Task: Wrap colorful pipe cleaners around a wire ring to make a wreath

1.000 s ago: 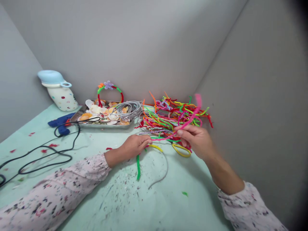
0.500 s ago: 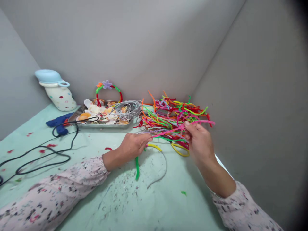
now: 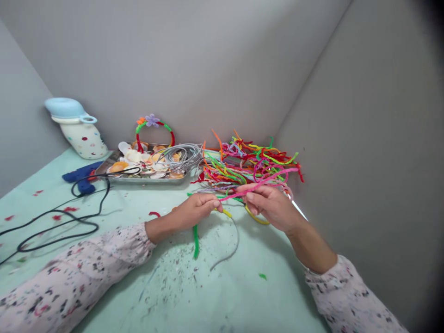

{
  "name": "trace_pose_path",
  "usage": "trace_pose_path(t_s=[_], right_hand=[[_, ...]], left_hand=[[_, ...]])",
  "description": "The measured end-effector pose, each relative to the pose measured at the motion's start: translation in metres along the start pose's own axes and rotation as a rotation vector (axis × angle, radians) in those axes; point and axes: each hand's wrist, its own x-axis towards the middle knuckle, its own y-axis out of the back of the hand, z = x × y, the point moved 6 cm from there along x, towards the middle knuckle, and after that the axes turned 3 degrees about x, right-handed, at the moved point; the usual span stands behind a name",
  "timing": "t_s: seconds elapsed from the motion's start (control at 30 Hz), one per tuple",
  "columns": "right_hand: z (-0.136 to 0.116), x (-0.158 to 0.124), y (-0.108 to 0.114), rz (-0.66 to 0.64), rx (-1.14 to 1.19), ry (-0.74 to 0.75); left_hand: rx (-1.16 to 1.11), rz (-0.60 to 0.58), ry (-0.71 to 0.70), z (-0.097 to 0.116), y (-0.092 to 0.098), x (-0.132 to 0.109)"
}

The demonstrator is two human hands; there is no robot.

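Note:
A pink pipe cleaner (image 3: 274,176) stretches between my two hands above the table. My left hand (image 3: 199,208) is closed on its near end, thumb on top. My right hand (image 3: 270,204) pinches it between thumb and fingers partway along, and the free end points up to the right. Below my left hand lie a green pipe cleaner piece (image 3: 196,243) and a grey wire (image 3: 237,240) with a yellow pipe cleaner part (image 3: 227,213) at its upper end. Behind my hands spreads a heap of many-coloured pipe cleaners (image 3: 225,171).
A metal tray (image 3: 149,181) of seashells also holds a coil of grey wire (image 3: 187,155) and a flowered pipe-cleaner hoop (image 3: 172,134). To its left are a blue glue gun (image 3: 81,173), its black cord (image 3: 60,210) and a white bottle (image 3: 83,138). Grey walls stand behind and right.
My right hand has slid along the pink pipe cleaner toward my left hand and turned over, nearer the table. My left hand stays almost in place, still closed on the end.

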Motion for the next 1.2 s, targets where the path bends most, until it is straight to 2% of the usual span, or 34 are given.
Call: trace_pose_path(t_s=[0.17,0.27,0.4,0.5,0.63,0.73,0.87,0.93,1.0,1.1,1.2], right_hand=[[-0.005,-0.001,0.004,0.25,-0.174,0.064],[-0.011,-0.006,0.003,0.415,-0.229,0.143],[-0.009,-0.012,0.004,0.603,-0.292,0.177],[-0.001,-0.012,0.006,0.664,-0.255,0.149],[0.009,-0.009,0.007,0.663,-0.126,0.107],[0.016,-0.004,0.007,0.639,0.027,0.078],[0.02,0.005,0.0,0.425,0.24,0.002],[0.017,0.008,-0.002,0.294,0.287,-0.011],[0.014,0.008,0.001,0.22,0.316,-0.009],[0.012,0.008,0.009,0.199,0.288,-0.001],[0.011,0.007,0.019,0.273,0.205,0.032]], left_hand=[[-0.012,-0.026,-0.013,-0.002,-0.003,0.001],[0.044,0.001,-0.057,0.001,-0.005,0.001],[0.318,0.086,-0.131,0.006,-0.005,-0.001],[0.607,0.157,-0.173,0.006,-0.004,-0.003],[0.833,0.217,-0.244,0.006,-0.004,-0.005],[0.845,0.223,-0.224,0.006,-0.003,-0.005],[0.541,0.171,-0.11,0.004,0.0,-0.003],[0.328,0.132,-0.08,0.005,0.0,-0.001],[0.185,0.109,-0.059,0.006,0.001,0.0],[0.071,0.059,0.004,0.002,0.001,0.002],[-0.008,-0.001,0.048,-0.003,-0.002,0.002]])
